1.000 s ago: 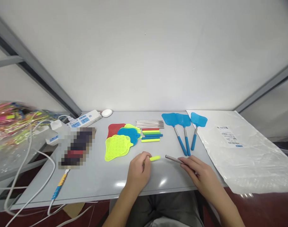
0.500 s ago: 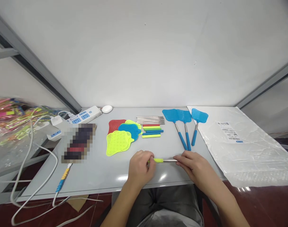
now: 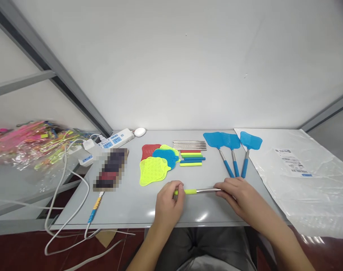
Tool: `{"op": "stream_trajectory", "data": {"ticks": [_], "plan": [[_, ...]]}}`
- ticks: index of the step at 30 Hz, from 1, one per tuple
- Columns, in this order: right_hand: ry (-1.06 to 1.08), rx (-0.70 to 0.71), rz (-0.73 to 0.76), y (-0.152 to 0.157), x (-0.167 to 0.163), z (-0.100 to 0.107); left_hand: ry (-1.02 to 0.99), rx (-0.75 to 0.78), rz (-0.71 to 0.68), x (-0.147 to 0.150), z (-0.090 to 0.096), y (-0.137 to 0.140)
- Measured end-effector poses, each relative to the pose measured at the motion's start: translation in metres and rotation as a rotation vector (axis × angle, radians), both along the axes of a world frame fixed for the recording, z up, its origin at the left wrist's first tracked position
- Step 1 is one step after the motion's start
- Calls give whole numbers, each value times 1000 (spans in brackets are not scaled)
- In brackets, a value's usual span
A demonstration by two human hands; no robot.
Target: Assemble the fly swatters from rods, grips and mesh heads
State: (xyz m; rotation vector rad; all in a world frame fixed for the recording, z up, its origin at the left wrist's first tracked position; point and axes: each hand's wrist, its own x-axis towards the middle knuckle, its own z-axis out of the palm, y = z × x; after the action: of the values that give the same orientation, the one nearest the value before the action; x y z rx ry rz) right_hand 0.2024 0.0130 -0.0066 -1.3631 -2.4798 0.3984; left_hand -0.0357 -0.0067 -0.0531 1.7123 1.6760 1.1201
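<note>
Near the table's front edge, my left hand [image 3: 169, 203] is closed around the yellow-green grip of a fly swatter handle [image 3: 191, 191], its thumb along the grip. A bare metal rod [image 3: 207, 191] runs from the grip to the right. My right hand [image 3: 240, 195] pinches the rod's far end, which its fingers hide. Behind my hands lie perforated swatter heads [image 3: 153, 171] in yellow-green, blue and red, overlapping. Right of them are a row of metal rods [image 3: 190, 145] and several coloured grips [image 3: 191, 158]. Three blue fly swatters [image 3: 233, 150] lie just beyond my right hand.
A white plastic mailer [image 3: 290, 180] covers the table's right end. On the left are a pixelated flat object [image 3: 111, 170] with a cable, a power strip [image 3: 117, 139], and a white oval device [image 3: 140, 131]. Bagged colourful items [image 3: 38, 143] sit beyond the left edge. A wall stands behind.
The view has turned left, so the table appears farther right. My hands are slightly farther apart, and more of the metal rod shows between them. Both hands keep their hold.
</note>
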Motion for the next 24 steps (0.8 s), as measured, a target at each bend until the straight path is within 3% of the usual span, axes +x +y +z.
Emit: {"op": "stream_trajectory", "data": {"ticks": [4, 7, 10, 15, 24], "plan": [[36, -50, 45, -5, -9, -4, -303, -25, 63, -19, 12, 6], [69, -31, 53, -6, -22, -9, -647, -23, 123, -37, 19, 17], [55, 6, 101, -5, -33, -12, -963, -119, 12, -49, 22, 24], [2, 129, 179, 2, -49, -10, -964, -234, -133, -49, 30, 22], [70, 119, 238, 11, -76, -3, -864, -168, -182, -57, 55, 19]]}}
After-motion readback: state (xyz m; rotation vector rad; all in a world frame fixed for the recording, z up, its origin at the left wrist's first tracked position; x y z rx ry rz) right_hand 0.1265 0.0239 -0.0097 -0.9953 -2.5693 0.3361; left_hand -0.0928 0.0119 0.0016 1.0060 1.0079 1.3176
